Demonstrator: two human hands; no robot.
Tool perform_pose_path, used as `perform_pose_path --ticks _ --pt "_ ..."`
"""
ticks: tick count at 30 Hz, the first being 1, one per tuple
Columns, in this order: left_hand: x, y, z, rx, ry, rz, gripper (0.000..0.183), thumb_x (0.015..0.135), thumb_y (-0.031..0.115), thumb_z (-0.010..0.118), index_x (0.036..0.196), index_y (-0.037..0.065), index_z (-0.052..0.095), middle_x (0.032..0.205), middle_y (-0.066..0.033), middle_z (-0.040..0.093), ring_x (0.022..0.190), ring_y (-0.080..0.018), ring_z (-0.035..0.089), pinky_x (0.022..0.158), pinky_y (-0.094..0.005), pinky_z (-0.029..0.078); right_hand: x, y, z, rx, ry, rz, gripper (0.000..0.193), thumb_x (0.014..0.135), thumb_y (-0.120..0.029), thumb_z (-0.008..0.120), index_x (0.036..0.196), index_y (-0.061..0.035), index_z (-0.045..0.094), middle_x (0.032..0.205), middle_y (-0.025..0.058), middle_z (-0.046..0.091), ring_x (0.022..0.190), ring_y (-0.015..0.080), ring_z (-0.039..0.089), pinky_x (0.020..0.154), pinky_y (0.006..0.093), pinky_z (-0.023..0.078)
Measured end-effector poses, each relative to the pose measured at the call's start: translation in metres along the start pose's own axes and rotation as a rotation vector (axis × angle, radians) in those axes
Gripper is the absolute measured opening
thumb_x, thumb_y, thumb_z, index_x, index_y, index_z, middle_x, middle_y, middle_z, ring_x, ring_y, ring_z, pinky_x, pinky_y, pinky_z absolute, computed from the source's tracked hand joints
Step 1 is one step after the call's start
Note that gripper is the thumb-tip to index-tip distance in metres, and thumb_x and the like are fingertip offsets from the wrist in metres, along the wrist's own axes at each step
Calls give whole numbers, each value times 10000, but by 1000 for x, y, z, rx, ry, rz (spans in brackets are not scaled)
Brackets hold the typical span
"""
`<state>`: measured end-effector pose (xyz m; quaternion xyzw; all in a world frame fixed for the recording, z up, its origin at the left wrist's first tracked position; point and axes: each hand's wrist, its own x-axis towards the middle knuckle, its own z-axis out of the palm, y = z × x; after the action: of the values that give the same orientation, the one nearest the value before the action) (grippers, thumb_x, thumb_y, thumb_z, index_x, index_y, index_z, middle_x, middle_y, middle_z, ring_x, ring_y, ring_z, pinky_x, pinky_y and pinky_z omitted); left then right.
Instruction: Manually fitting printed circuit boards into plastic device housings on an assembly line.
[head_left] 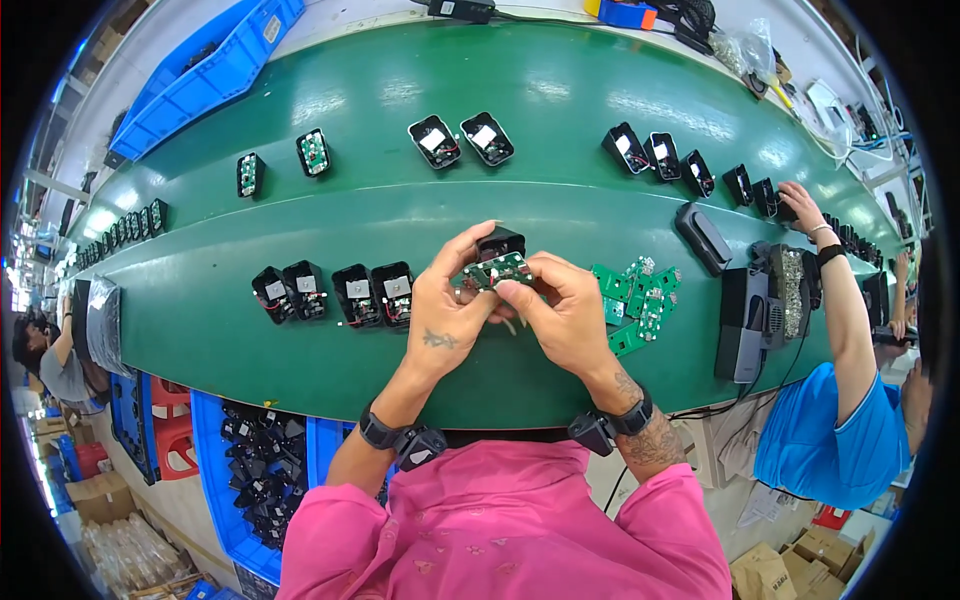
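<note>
At the middle of the bench I hold a small black plastic housing and a green circuit board together. My left hand wraps around their left side, fingers curled over the housing. On the right, my right hand pinches the board's near edge between thumb and fingers. The board lies tilted at the housing's near side; whether it is seated inside, I cannot tell. Beside my right hand lies a loose pile of green circuit boards. Left of my hands stand several open black housings with wires and pale squares inside.
The green bench carries more black housings along its far strip. A blue crate stands at the far left; a blue bin of black parts sits below the near edge. At right, a co-worker's arm reaches past black devices.
</note>
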<state>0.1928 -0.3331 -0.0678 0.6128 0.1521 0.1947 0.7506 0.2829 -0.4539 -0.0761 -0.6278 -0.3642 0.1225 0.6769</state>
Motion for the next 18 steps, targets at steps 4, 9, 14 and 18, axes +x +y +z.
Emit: perform_pose_path --ticks 4,9,14,18 --pt "-3 2 1 49 57 19 589 844 -98 648 1396 40 496 1210 -151 622 746 -131 692 613 -222 587 1 -9 -12 53 38 236 209 934 -111 690 761 -8 633 633 -34 556 531 17 461 446 200 334" --pt "-6 3 5 382 124 83 563 780 -84 696 1314 67 602 1185 -149 661 830 -124 700 615 -249 585 1 -15 -15 82 0 303 282 951 -171 684 725 -25 599 584 -48 521 509 5 432 434 196 305" --pt "-7 0 5 506 148 272 507 800 -74 663 1282 82 636 1167 -137 672 763 -150 682 566 -254 543 0 -15 -13 -76 -83 220 259 947 -187 690 778 -1 631 601 -26 552 539 29 466 459 225 354" --pt "-7 1 5 482 144 181 517 827 -99 616 1309 88 621 1150 -144 677 769 -155 683 569 -269 536 -3 -14 -18 -173 -106 189 219 972 -156 649 826 6 624 630 -9 589 547 39 540 469 210 416"
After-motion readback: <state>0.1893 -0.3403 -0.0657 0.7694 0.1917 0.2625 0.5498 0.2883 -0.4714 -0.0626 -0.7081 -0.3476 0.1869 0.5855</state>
